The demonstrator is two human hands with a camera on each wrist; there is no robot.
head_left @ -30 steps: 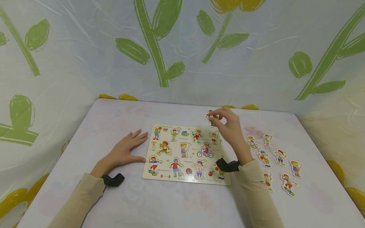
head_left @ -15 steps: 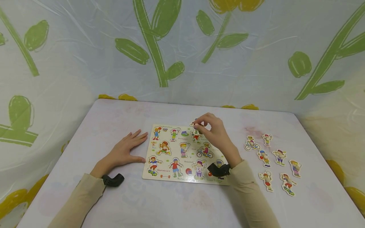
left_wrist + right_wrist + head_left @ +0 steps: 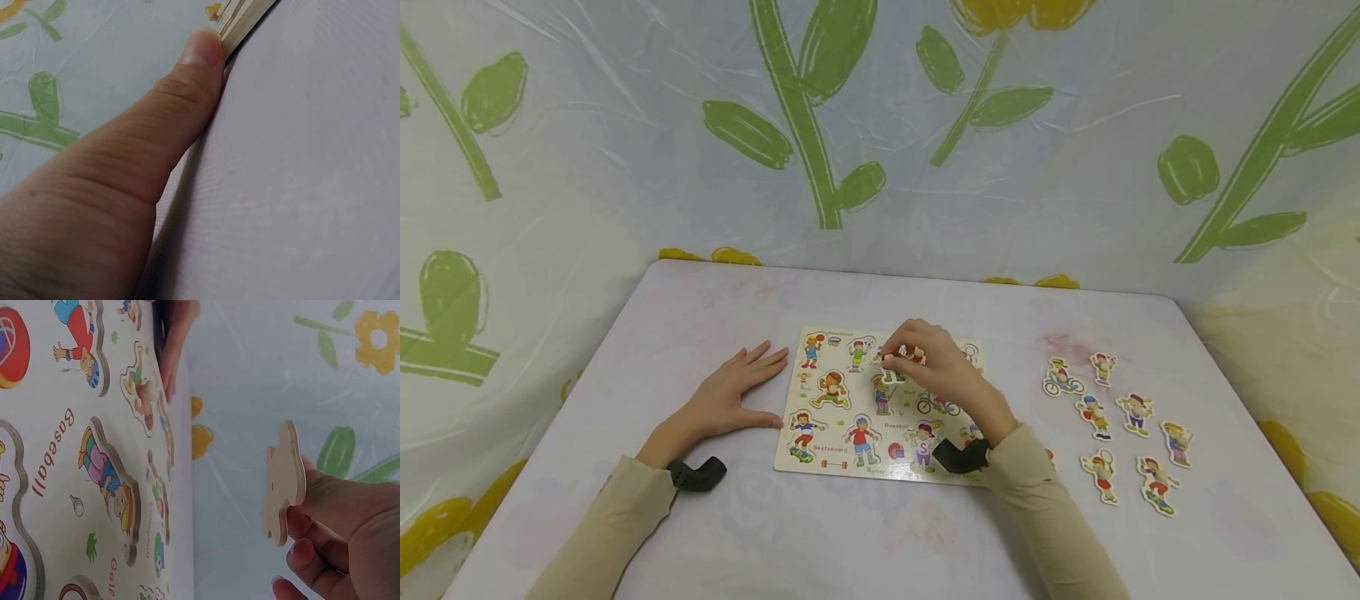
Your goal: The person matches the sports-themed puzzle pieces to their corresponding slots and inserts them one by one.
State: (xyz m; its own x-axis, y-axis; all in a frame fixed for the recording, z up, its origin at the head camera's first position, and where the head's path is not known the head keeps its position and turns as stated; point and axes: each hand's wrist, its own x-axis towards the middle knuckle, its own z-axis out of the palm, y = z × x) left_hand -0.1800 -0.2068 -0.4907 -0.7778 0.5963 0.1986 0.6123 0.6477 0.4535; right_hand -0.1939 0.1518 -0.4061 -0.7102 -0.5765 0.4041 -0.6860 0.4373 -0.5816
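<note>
My right hand (image 3: pixel 934 360) pinches a flat wooden puzzle piece (image 3: pixel 892 377) above the upper middle of the puzzle board (image 3: pixel 835 430). In the right wrist view the bare plywood back of the puzzle piece (image 3: pixel 284 484) faces the camera, held on edge off the board. Its printed side is mostly hidden by my fingers in the head view. My left hand (image 3: pixel 730 398) lies with fingers spread on the table left of the board. Its thumb (image 3: pixel 197 59) touches the board's edge. A runner piece (image 3: pixel 832 390) sits in its recess; other recesses show printed sports figures.
Several loose figure pieces lie right of the board, among them a cyclist (image 3: pixel 1063 379), a tennis player (image 3: pixel 1102 477) and a skateboarder (image 3: pixel 1157 486). One more is partly hidden by the right sleeve (image 3: pixel 1037 483). A flowered curtain (image 3: pixel 1000 208) stands behind the table.
My right hand has carried the puzzle piece left and toward me, from beyond the board's far edge to over its upper middle. My left hand has stayed put.
</note>
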